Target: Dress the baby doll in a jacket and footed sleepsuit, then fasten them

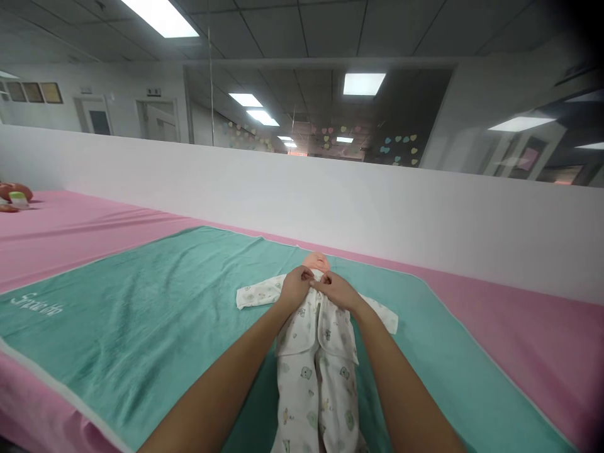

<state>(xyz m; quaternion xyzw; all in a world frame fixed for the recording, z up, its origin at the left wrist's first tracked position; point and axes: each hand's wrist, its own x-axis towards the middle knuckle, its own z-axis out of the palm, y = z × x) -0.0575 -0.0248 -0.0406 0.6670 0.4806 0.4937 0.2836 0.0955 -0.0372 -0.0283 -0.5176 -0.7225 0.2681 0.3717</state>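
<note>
A baby doll (317, 260) lies on its back, its head pointing away from me. It wears a white patterned baby jacket (297, 333) and matching trousers (297, 402), with both sleeves spread out to the sides. At the jacket's neckline, my left hand (297, 284) pinches the collar edge on the left. My right hand (337, 289) is closed on the collar edge just beside it, fingertips nearly touching the left ones. Below my hands the jacket's front edges hang slightly apart. The fastening between my fingers is too small to make out.
Under the doll is a green towel (155, 302) with a pale border, laid over a pink sheet (519, 321). A low white wall (292, 195) runs behind, with a mirror or window above it. Orange and green objects (17, 196) sit at the far left.
</note>
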